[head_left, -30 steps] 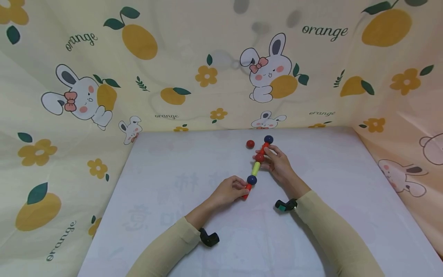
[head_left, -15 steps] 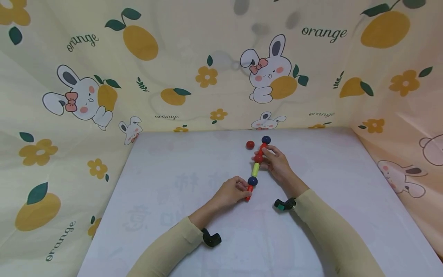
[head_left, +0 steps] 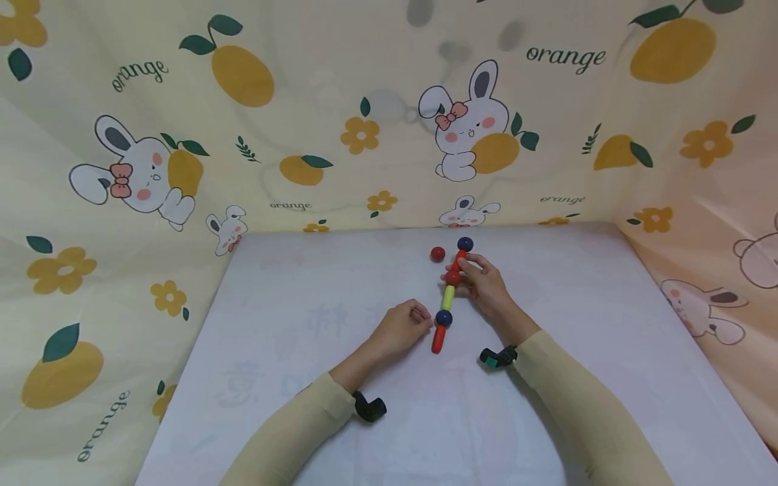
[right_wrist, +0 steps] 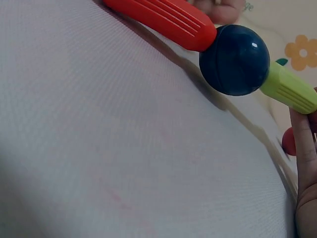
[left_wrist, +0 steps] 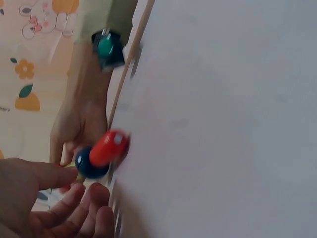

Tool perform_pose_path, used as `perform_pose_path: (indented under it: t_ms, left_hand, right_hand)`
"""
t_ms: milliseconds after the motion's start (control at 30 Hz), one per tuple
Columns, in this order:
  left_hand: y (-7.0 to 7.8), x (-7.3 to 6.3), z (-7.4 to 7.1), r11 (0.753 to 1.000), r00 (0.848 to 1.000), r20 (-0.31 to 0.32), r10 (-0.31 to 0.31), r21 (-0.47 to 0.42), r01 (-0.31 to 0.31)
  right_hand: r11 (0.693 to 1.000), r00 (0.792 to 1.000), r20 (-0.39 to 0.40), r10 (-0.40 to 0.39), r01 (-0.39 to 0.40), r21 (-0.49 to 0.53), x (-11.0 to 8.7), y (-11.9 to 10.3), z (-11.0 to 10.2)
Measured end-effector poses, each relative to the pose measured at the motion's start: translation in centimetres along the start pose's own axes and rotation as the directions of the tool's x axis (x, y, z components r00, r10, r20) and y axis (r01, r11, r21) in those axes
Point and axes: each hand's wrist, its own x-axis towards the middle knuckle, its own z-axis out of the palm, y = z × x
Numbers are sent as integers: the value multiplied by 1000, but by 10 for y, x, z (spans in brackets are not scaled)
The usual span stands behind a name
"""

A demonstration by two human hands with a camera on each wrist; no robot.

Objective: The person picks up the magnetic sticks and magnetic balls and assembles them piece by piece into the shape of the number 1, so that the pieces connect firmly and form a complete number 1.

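A straight chain of rods and balls runs up the table in the head view. From the near end it has a red rod (head_left: 438,339), a dark blue ball (head_left: 444,318), a yellow-green rod (head_left: 448,298), a red ball (head_left: 452,278), a second red rod (head_left: 460,259) and another blue ball (head_left: 464,244). My right hand (head_left: 491,291) pinches the far red rod, fingers passing behind the red ball. Just left of the near blue ball is my left hand (head_left: 401,329), its fingers loosely curled and holding nothing. In the left wrist view the near red rod (left_wrist: 109,147) points toward the camera.
A loose red ball (head_left: 437,254) lies on the white table (head_left: 292,283) left of the chain's far end. Black wrist devices (head_left: 369,408) sit at both cuffs. A patterned cloth (head_left: 340,88) rises behind the table and along its sides.
My left hand has let go of the near red rod and drawn slightly up and left. The chain's far end has swung a little left, with my right hand still holding it.
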Motion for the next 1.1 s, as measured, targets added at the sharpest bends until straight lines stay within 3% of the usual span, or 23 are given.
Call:
perform_pose_path:
  t_ms: [300,533,800,1100]
  left_hand:
    - [-2,46,-24,998,997,-71,32,55,-28]
    - [-6,79,-31,968,985,-155,72,250,-31]
    - [1,110,-36,932,989,-108,98,360,-53]
    - [7,135,-26,892,990,-87,113,447,-63]
  right_hand:
    - [999,1000,11,26,-26,24,0,1,0]
    - [999,1000,10,28,-28,-17,1,3,-1]
    - [998,1000,4,23,-23,-57,0,2,-4]
    - [998,1000,8,19,-19,-64,1,3,-4]
